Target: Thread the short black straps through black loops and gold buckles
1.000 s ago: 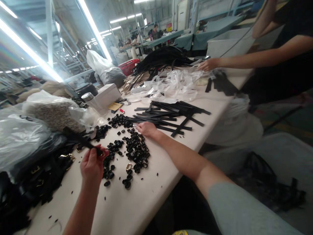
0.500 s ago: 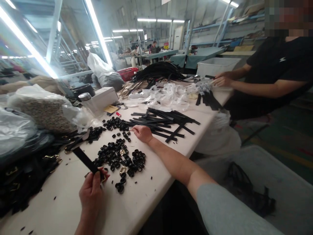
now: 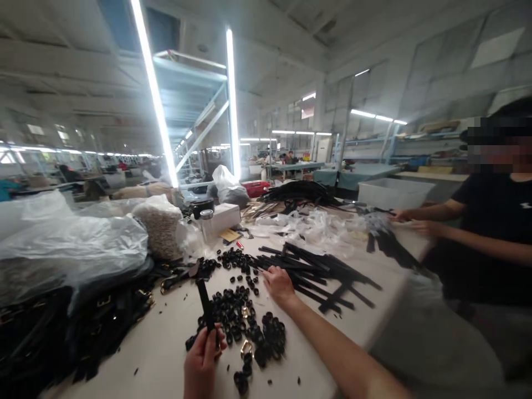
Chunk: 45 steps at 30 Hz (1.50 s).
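Observation:
My left hand [image 3: 203,357] is closed round a flat black strap [image 3: 204,302], which stands up tilted from the fingers. Just right of it spreads a pile of small black loops [image 3: 233,313], with a gold buckle [image 3: 246,348] lying among them. Beyond that pile, my right hand [image 3: 279,285] is low over the table with its fingers pinched together; whatever is between the fingertips is too small to make out. The hand is beside the near end of a heap of loose black straps [image 3: 307,271]. A smaller cluster of loops [image 3: 233,258] lies past it.
A heap of black straps with gold buckles [image 3: 83,327] covers the table's left side, below clear plastic bags [image 3: 75,233]. A glass jar [image 3: 206,227] and white box [image 3: 226,216] stand behind. At right, a co-worker [image 3: 494,216] handles black strips across the table corner.
The camera has tipped up and turned, so the table sits lower and further right in view. My left hand still holds the strap; my right hand stays pinched near the strap heap.

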### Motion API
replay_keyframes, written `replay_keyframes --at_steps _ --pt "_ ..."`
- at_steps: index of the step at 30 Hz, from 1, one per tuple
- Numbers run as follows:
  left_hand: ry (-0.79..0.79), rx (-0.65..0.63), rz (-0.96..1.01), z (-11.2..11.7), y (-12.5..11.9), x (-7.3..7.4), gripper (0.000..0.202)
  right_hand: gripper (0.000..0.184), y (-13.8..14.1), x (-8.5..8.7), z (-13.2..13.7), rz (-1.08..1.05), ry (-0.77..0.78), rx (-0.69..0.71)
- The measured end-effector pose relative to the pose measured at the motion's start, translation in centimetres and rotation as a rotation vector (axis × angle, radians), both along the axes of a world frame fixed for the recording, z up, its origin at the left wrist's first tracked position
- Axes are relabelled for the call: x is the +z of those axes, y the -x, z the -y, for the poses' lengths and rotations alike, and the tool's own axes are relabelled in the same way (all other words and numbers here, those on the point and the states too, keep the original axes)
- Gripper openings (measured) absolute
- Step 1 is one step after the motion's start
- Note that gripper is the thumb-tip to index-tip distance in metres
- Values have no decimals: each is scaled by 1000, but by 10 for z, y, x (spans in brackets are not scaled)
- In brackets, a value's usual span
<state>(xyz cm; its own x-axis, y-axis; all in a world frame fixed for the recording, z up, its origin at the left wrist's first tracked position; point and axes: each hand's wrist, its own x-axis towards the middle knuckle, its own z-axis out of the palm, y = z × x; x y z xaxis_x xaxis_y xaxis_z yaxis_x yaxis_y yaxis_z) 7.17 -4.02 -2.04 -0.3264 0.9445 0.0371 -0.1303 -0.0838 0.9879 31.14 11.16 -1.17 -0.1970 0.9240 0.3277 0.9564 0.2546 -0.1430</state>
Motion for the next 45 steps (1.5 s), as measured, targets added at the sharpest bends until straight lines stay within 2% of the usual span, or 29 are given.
replay_keyframes --at_steps 3,8,11,15,18,21,24,26,29,32,34,37,42,45 --pt "-41 -3 -7 1 -1 0 56 22 8 11 -7 21 96 -62" --pt "-95 -3 -79 8 -4 9 51 18 28 38 -14 -47 234 -99" --pt "-135 48 -87 9 -6 14 48 27 32 57 -8 -150 320 -142" --pt "-122 13 -85 9 -5 19 50 20 16 78 16 -394 393 -145" --pt "-101 -21 -120 11 0 20 51 31 -11 82 56 -612 451 -89" --pt "-76 -15 -127 14 4 21 50 35 -44 78 118 -946 471 -32" --pt "-34 -3 -39 16 0 24 50 29 -78 66 191 -1536 453 18" --pt "5 -45 61 18 -12 29 51 29 -99 55 237 -1776 469 -27" --pt "84 -244 197 20 -40 38 54 29 -124 32 291 -1940 506 -154" --pt "155 -471 259 25 -76 42 54 29 -140 12 326 -1994 485 -252" --pt "179 -576 265 28 -99 42 52 30 -146 3 338 -1995 460 -282" --pt "212 -682 243 34 -127 39 54 32 -149 -2 340 -2005 440 -281" --pt "231 -776 228 37 -155 32 59 28 -147 -5 314 -2032 424 -190" --pt "231 -821 225 36 -160 26 61 31 -145 -8 293 -1914 366 -179"
